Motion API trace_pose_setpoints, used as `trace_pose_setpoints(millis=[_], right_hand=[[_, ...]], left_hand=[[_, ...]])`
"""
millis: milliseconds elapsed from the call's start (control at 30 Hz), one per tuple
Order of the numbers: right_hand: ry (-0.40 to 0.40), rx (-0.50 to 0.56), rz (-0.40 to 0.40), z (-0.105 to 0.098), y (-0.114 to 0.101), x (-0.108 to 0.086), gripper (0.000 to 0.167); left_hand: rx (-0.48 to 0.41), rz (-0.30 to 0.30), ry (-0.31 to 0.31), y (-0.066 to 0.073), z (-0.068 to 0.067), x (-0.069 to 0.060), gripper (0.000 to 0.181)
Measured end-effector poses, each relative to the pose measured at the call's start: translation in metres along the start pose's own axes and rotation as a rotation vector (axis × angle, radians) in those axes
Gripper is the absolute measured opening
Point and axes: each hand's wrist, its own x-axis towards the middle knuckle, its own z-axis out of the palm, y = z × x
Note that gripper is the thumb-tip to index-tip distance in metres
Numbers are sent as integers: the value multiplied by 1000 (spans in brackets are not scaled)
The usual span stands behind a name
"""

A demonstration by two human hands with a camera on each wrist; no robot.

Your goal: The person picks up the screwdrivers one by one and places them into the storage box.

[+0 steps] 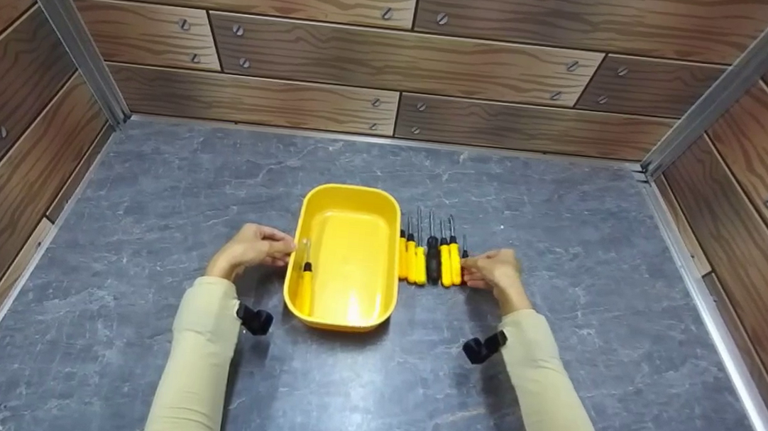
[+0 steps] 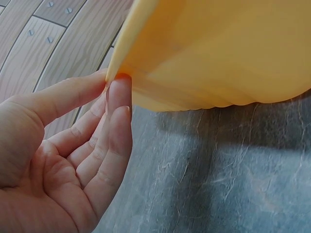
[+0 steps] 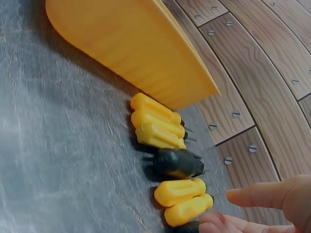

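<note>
The yellow tray (image 1: 344, 322) stands on the table, one yellow-handled screwdriver (image 1: 306, 289) lying along its left side. My left hand (image 1: 253, 250) pinches the tray's left rim; the left wrist view shows thumb and fingertips on the rim (image 2: 119, 43). Right of the tray lies a row of several screwdrivers, mostly yellow-handled, with a thick black one (image 1: 433, 260) among them, shafts pointing away. My right hand (image 1: 494, 273) is at the row's right end, fingers at a small dark-handled screwdriver (image 1: 465, 252). In the right wrist view thumb and fingers (image 3: 262, 194) stand apart beside it.
The grey marbled table (image 1: 365, 399) is bounded by wood-patterned panels (image 1: 400, 60) at the back and both sides. Metal strips run along its edges. A black wrist device (image 1: 254, 320) sits at the left wrist and another (image 1: 483, 347) at the right.
</note>
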Motion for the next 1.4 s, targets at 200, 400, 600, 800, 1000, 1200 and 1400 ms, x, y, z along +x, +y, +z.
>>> trace_pose_setpoints(millis=[200,400,600,800,1000,1200,1400], right_hand=[[83,-68,15,-4,2,5,31],[136,-129,27,-4,5,10,22],[160,-193,28,-1,7,13,31],[203,-290,63,2,7,14,33],[199,-294,78,2,8,17,33],[174,-207,80,-2,12,19,31],[148,-153,82,-4,15,21,31]], left_hand=[[2,-2,0,1,0,1,40],[9,-10,0,2,0,0,39],[7,-9,2,1,0,0,39],[-19,18,-16,1,1,-1,40],[-27,12,-13,0,1,0,40],[-19,17,-17,0,1,0,40],[-8,16,-8,0,0,-1,39]])
